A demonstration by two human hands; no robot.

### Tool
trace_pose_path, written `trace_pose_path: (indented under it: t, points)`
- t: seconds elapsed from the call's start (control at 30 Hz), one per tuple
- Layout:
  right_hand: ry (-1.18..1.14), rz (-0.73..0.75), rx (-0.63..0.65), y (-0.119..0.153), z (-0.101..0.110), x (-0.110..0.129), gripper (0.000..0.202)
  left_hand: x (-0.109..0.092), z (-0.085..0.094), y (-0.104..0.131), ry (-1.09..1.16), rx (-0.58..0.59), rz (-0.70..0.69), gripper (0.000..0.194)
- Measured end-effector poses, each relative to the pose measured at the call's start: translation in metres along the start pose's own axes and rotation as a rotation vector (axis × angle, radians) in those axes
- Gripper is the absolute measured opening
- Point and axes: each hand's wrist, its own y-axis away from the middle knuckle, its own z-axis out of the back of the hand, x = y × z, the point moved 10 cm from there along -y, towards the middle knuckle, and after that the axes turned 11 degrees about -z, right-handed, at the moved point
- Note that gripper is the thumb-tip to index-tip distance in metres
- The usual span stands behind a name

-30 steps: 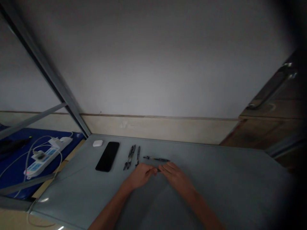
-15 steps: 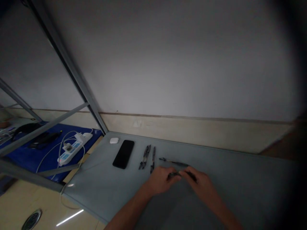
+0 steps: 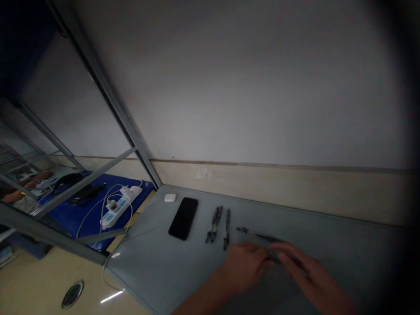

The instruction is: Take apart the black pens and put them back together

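Note:
My left hand and my right hand meet over the grey tabletop, closed on a dark pen between them. Both hands' fingers are blurred, and they cover much of the pen. Just beyond the hands lies another pen, slanting, its right end near my right fingers. To the left, a single pen lies apart from a pair of pens set side by side. A black phone rests farther left, with a small white case behind it.
A metal frame post rises at the table's left back corner, against the wall. Beyond it a white power strip with cables lies on a blue surface. Another person's arm shows at the far left.
The view has shifted, so the table items appear farther right and slightly lower. My left hand now covers more of the held pen, and another person's arm has come into view.

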Motion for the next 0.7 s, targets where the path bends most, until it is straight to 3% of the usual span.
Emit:
trace_pose_path:
  t: [0.07, 0.17, 0.27, 0.43, 0.7]
  points:
    - [0.022, -0.015, 0.009, -0.002, -0.002, -0.002, 0.036, -0.005, -0.008, -0.001, -0.064, 0.025, -0.027, 0.038]
    - [0.024, -0.024, -0.033, -0.004, 0.000, -0.005, 0.032, 0.000, -0.014, 0.001, -0.062, 0.053, 0.040, 0.038]
    - [-0.002, 0.020, -0.055, -0.004, 0.002, -0.002, 0.026, 0.005, -0.009, 0.003, 0.016, 0.054, 0.104, 0.043]
    - [-0.073, 0.091, 0.045, 0.000, -0.003, 0.011, 0.021, 0.005, 0.002, 0.003, 0.046, 0.047, 0.133, 0.042]
    - [-0.058, -0.047, 0.044, -0.004, -0.001, -0.003, 0.030, -0.007, -0.013, 0.000, 0.002, 0.117, 0.120, 0.044]
